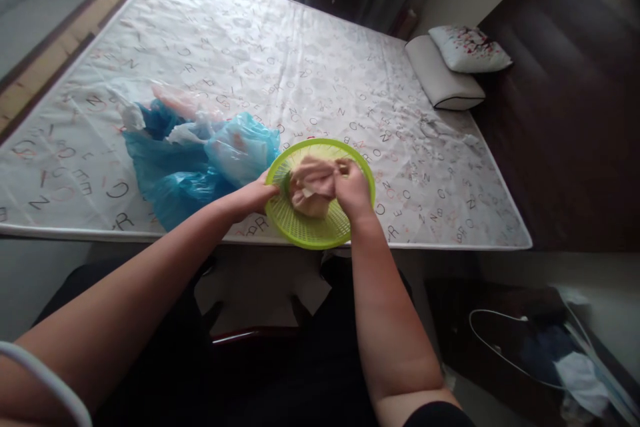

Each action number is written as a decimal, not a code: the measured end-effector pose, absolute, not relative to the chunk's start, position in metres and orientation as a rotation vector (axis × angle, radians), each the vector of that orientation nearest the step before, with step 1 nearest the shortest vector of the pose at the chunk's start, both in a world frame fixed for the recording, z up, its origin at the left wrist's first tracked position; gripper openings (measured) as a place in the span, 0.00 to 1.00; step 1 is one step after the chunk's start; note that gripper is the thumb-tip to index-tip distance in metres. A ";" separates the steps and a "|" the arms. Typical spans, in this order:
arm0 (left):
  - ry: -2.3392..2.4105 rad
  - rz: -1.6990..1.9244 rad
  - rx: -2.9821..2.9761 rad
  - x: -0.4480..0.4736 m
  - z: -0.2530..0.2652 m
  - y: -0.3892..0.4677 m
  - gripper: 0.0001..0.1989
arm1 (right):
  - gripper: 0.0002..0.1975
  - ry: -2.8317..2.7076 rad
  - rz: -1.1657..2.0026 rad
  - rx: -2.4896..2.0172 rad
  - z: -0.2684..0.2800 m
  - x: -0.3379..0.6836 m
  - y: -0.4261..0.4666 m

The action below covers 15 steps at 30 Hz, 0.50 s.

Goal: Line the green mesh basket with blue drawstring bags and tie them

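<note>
A green plastic basket (320, 240) with slotted sides is held over the front edge of the mattress, tilted so its inside faces me. My left hand (256, 195) grips its left rim, the thumb over the edge and the other fingers hidden beneath. Inside lies a crumpled pinkish cloth (313, 187). My right hand (353, 187) reaches over the right side of the basket, its fingers pinched on the cloth. Left of the basket, a blue plastic bag (183, 173) lies crumpled with pale and pinkish contents partly showing.
The mattress (320, 73) has a letter-printed plastic cover. A floral cushion (470, 48) rests on a pale pillow (443, 73) by the dark headboard (560, 113). At lower right, a white cable (500, 350) loops over dark furniture. A white cord (47, 377) crosses my left arm.
</note>
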State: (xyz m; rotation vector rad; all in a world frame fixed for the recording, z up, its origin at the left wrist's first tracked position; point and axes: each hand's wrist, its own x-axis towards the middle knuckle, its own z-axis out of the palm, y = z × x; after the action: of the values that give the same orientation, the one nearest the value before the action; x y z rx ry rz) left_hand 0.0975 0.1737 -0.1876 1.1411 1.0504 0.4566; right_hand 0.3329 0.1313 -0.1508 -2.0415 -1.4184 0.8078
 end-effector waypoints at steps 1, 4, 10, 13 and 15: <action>1.050 0.419 1.071 0.098 -0.187 0.171 0.31 | 0.23 -1.371 0.674 -2.049 -0.153 0.336 0.132; 1.042 0.358 0.981 0.101 -0.185 0.162 0.35 | 0.24 -1.619 0.521 -1.976 -0.161 0.336 0.127; 0.974 0.368 1.008 0.118 -0.193 0.132 0.48 | 0.30 -2.237 0.843 -2.162 -0.199 0.324 0.114; 0.950 0.316 1.206 0.129 -0.202 0.114 0.58 | 0.32 -2.153 0.813 -2.396 -0.225 0.320 0.112; 0.945 0.283 1.382 0.134 -0.207 0.106 0.61 | 0.32 -2.075 0.773 -2.469 -0.239 0.316 0.113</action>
State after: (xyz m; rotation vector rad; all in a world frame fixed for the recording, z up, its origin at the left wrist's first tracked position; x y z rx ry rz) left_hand 0.1340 0.1064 -0.2068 1.3816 0.9454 0.2829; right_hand 0.3163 0.1133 -0.2387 -2.4692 -2.0747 0.7734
